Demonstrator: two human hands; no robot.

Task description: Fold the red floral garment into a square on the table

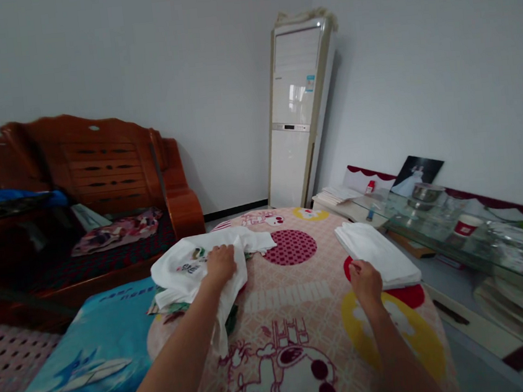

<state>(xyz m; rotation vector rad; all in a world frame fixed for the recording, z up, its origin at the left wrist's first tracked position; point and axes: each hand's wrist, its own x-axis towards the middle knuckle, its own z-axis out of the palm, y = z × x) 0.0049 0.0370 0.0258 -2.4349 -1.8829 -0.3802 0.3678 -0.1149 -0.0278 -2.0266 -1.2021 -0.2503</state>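
Note:
A crumpled white T-shirt (170, 265) with printed lettering lies at the left side of a round table, over some green fabric (177, 306). My left hand (222, 264) rests on this shirt, its fingers curled into the cloth. Part of the white fabric hangs down toward me beside my forearm. On the right, my right hand (366, 280) is closed, thumb and forefinger together, and I see nothing in it. Just beyond it sits a neat stack of folded white cloth (380, 255); whether the hand touches it is hard to tell.
A patterned pink tablecloth (291, 296) covers the table. Left of it are a blue printed cushion or cover (95, 350) and a wooden sofa (103, 156). A glass-topped cabinet (414, 230) with a paper cup (466, 225) stands right. An upright air conditioner (296, 105) stands behind.

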